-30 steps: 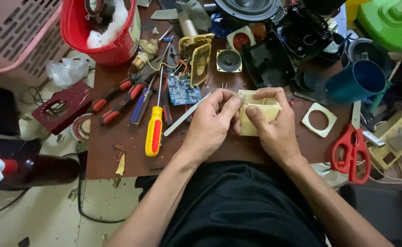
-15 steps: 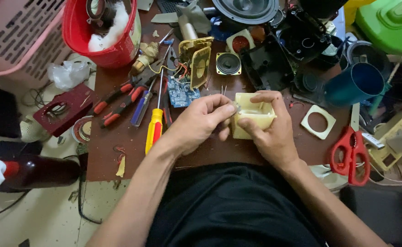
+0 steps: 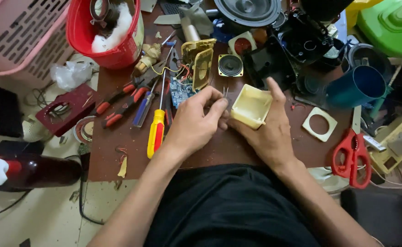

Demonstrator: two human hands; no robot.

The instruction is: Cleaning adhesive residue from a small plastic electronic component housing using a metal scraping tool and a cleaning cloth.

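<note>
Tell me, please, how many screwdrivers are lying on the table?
2 in view: a yellow-handled screwdriver beside the left hand, and a blue-handled screwdriver further left of it. Clutter may hide others.

Soft, even light and a mostly sharp picture.

I see only faint shadows under my hands on the brown table (image 3: 210, 155). The red bottle (image 3: 36, 170) shines a little. Things bend at the edges, and the pink basket (image 3: 22, 36) looks a bit blurry.

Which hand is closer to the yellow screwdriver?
Left. The left hand lies just right of the yellow screwdriver; the right hand is farther right, holding the cream box.
</note>
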